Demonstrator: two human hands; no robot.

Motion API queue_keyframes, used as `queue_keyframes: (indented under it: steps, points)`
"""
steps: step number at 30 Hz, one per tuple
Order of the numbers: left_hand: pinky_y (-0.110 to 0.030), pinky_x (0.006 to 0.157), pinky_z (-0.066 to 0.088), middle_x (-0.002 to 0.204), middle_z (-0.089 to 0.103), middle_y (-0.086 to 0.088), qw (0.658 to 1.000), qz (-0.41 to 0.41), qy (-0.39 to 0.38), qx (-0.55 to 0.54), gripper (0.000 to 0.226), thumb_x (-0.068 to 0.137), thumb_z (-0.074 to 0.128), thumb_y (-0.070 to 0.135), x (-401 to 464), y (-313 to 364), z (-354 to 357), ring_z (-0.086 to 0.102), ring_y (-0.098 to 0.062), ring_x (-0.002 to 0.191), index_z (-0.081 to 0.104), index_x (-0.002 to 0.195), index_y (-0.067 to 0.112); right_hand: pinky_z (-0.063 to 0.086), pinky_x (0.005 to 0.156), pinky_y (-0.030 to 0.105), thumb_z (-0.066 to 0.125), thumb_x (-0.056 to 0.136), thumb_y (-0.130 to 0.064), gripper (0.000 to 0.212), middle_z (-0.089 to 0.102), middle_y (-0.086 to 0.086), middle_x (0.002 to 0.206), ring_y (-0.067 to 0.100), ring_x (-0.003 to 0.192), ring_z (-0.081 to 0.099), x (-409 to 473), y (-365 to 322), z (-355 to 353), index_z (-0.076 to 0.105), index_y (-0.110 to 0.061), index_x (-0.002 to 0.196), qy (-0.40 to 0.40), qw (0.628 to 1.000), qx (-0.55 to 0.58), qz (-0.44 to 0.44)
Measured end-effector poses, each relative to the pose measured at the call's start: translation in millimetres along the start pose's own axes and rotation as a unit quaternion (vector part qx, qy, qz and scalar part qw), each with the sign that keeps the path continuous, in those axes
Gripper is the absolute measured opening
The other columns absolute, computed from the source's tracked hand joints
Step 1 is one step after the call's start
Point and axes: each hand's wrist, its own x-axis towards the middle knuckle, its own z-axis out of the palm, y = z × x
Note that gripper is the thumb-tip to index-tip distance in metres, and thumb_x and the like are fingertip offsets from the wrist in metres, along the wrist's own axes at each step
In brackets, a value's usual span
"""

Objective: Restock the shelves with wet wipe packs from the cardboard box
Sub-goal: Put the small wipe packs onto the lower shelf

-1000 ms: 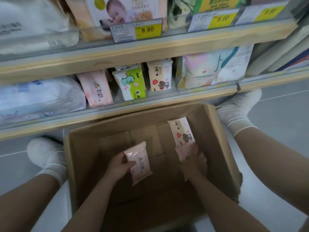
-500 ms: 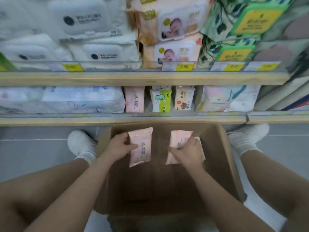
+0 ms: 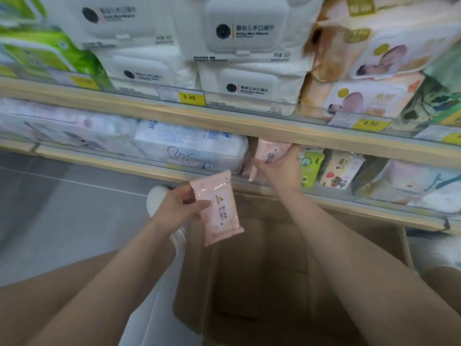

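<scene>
my left hand (image 3: 178, 208) grips flat pink plastic wet wipe pack (image 3: 219, 208) above open brown cardboard box (image 3: 262, 283). my right hand (image 3: 282, 168) holds second pink wet wipe pack (image 3: 270, 152) at lower wooden shelf (image 3: 349, 203), beside green pack (image 3: 310, 167).

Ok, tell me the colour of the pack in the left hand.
Pale pink pack, glossy, with a small yellow mark and dark print; head view.

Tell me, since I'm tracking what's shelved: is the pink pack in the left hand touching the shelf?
Apart. The head view shows the left hand holding the pink pack in mid-air, below and clear of the lower shelf.
</scene>
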Motion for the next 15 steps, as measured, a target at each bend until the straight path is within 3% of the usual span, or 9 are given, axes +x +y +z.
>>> queue_keyframes:
  steps: [4,9,12,15]
  points:
    - [-0.024,0.063,0.057,0.09,0.073,0.004,0.999,0.014,-0.036,-0.004,0.023,0.08,0.066,-0.001,15.7,-0.6,1.8,0.07,-0.01,0.082,0.065,0.097,0.016,0.042,0.088,0.031,0.086,0.059,-0.038,0.092,0.054,0.017,0.122,0.03,0.111,0.054,20.5,12.1,28.9,0.034,0.0,0.125,0.023,0.998,0.039,0.043]
    - [-0.024,0.063,0.057,0.096,0.071,-0.008,0.999,0.014,-0.017,-0.039,0.023,0.081,0.065,-0.002,22.8,-6.2,3.2,0.068,-0.014,0.081,0.065,0.098,0.013,0.037,0.104,0.041,0.081,0.069,-0.028,0.09,0.037,0.019,0.138,0.032,0.123,0.041,18.5,33.4,33.7,0.03,0.001,0.137,-0.042,0.998,0.013,-0.043]
    - [-0.022,0.061,0.057,0.098,0.07,-0.011,0.999,0.014,-0.017,-0.046,0.022,0.082,0.065,-0.002,22.3,-6.1,5.2,0.066,-0.018,0.083,0.064,0.098,0.012,0.046,0.082,0.029,0.076,0.075,-0.018,0.073,0.045,0.009,0.133,0.022,0.092,0.057,12.3,40.5,21.4,0.034,-0.007,0.134,-0.081,0.995,0.035,-0.042]
    - [-0.023,0.063,0.058,0.1,0.07,-0.011,0.999,0.014,-0.02,-0.043,0.021,0.081,0.066,0.0,20.4,-3.6,7.0,0.066,-0.022,0.088,0.064,0.098,0.012,0.036,0.066,0.02,0.07,0.082,-0.017,0.041,0.053,0.003,0.121,0.02,0.08,0.06,10.2,48.0,14.2,0.052,-0.01,0.118,-0.142,0.989,-0.04,-0.028]
